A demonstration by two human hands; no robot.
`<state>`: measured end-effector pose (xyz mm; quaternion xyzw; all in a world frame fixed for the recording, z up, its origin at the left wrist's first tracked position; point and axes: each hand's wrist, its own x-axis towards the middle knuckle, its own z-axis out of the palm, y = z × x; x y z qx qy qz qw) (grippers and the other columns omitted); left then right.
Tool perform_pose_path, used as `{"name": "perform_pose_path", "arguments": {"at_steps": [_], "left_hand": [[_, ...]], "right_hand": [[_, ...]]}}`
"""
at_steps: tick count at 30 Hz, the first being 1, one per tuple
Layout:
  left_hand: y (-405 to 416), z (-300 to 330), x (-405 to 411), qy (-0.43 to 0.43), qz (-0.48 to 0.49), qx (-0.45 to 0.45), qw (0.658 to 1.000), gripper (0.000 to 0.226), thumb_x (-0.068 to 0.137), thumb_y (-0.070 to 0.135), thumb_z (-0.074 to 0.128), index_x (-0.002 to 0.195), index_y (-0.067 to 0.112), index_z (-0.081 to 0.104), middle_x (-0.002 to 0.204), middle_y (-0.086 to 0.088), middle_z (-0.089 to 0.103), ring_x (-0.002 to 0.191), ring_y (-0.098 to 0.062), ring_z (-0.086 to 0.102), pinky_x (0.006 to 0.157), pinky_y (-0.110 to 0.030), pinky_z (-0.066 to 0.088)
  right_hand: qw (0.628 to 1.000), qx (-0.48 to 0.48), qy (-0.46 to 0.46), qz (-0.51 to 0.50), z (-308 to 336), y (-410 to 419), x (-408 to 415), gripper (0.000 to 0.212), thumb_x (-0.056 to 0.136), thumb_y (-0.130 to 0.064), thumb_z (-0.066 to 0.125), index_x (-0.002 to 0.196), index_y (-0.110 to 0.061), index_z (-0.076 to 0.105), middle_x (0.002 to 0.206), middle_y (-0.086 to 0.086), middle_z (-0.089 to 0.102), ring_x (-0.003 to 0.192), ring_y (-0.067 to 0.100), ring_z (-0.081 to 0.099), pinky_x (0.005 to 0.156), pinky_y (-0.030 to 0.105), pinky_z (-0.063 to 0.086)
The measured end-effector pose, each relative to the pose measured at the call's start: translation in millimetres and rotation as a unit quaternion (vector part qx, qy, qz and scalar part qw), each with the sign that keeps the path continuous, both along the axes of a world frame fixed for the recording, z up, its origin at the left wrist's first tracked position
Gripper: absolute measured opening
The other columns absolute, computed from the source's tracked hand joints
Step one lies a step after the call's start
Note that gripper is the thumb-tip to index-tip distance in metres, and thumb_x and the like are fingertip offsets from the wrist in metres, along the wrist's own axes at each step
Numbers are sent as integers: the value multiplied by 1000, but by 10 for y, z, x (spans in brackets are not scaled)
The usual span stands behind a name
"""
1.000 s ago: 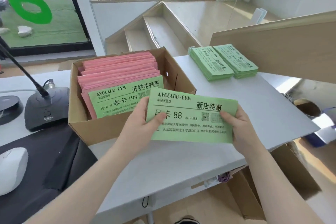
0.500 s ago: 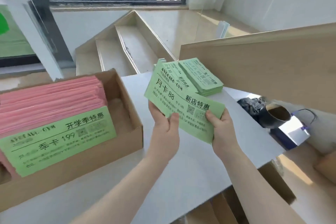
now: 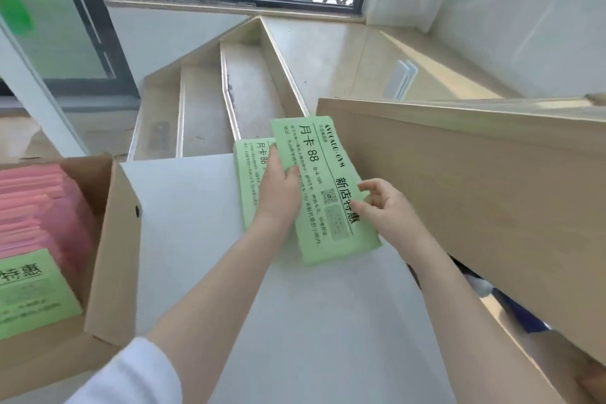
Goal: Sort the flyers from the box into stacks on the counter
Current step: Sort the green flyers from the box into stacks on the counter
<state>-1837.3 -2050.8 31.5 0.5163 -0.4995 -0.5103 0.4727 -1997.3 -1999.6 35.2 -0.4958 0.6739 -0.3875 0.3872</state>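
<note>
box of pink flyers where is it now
In the head view the box sits at the far left edge of the counter, left of both hands and the green stacks.

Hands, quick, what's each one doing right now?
Left hand: fingers flat, pressing the top green flyer onto its stack.
Right hand: open, fingertips touching that flyer's edge, no grip.

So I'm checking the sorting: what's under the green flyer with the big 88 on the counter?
The flyer lies on a stack of green flyers; only that stack's edges show. Its left edge overlaps a second green stack, where the left hand rests.
</note>
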Motion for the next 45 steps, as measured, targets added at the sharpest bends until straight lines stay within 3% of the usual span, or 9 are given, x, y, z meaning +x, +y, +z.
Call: {"name": "perform_pose_path", "arguments": {"at_steps": [6,10,17,22,25,31,37,41,45], "left_hand": [[-417,-35,-312,20,-19,71,997,36,95,5,35,127,21,42,112,4,63,93,-8,63,67,-26,54],[-622,-114,-396,-11,-25,87,996,39,92,0,36,120,24,50,105,8,65,95,-12,65,76,-35,56],[-777,-201,-483,-31,-45,131,990,47,90,-6,31,124,22,48,118,1,62,102,-16,62,83,-37,54],[-756,-182,-560,-20,-46,158,986,39,92,-3,29,115,22,49,107,3,61,87,-12,61,59,-26,50],[-739,-198,-564,40,-44,199,978,35,93,1,34,115,25,46,113,0,62,94,-19,63,69,-33,53],[-976,-134,-613,55,-5,243,968,39,97,17,37,136,21,34,88,8,58,71,-7,57,49,-23,41],[-1259,-185,-673,32,27,287,957,41,95,24,33,135,20,41,83,0,62,66,-14,59,51,-24,43],[-1311,-306,-670,44,29,301,952,44,94,31,32,138,25,38,100,-1,66,83,-19,64,63,-31,50],[-1345,-331,-667,43,31,302,952,34,96,31,33,121,18,51,110,-6,65,91,-23,63,79,-38,51]], "right_hand": [[999,-16,9,-42,-59,-544,-149,18,90,-11,55,105,-20,56,96,2,64,90,17,63,80,32,51],[998,-5,26,-53,-123,-794,-253,19,89,-7,55,102,-20,62,102,1,68,96,19,64,90,43,51],[991,14,126,-53,-316,-938,-356,23,86,-12,57,107,-13,67,100,1,69,93,19,63,84,33,50],[981,49,183,-50,-443,-988,-369,33,84,-17,59,116,-10,62,116,11,60,106,22,56,88,27,42],[978,36,203,-38,-391,-1036,-374,42,88,-17,55,129,-10,51,132,9,51,119,21,49,94,26,36],[990,108,-85,-35,-266,-1522,-367,47,97,-18,41,143,-10,31,140,3,46,117,21,52,98,38,44],[970,151,-191,10,-332,-1855,-401,27,98,-27,37,108,-12,58,94,5,65,82,20,61,72,34,50],[951,159,-264,12,-456,-1914,-414,34,100,-31,31,116,-12,55,99,8,65,88,25,62,89,45,48],[961,150,-232,27,-438,-1890,-373,33,101,-29,28,118,-13,52,97,5,64,81,20,62,74,36,51]]}}
